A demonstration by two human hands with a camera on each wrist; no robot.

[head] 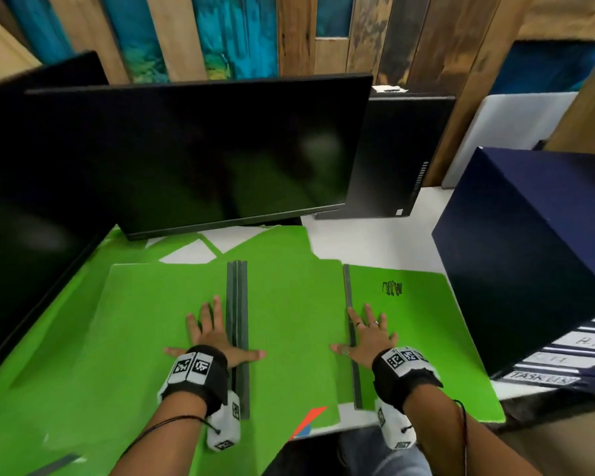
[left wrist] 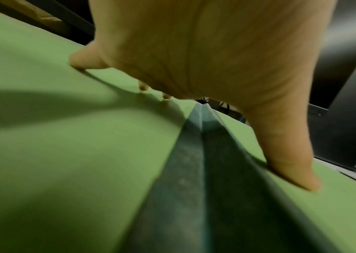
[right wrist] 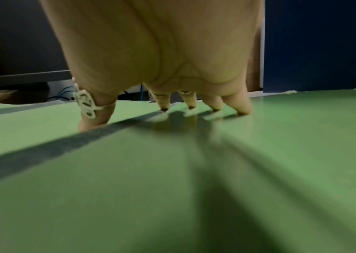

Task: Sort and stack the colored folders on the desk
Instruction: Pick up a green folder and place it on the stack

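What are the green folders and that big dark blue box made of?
The green folders look like thin matte card: flat sheets with crisp cut edges, a pen scribble on one, and a grey strip along the spine that may be cloth or tape. The dark blue box looks like stiff board with a dull, perhaps fabric-like, covering.

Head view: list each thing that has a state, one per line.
left hand: flat, fingers spread, pressing the left green folder beside its grey spine
right hand: flat, fingers spread, pressing the right green folder
left green folder: closed, lying flat
right green folder: closed, lying flat
monitor: screen dark
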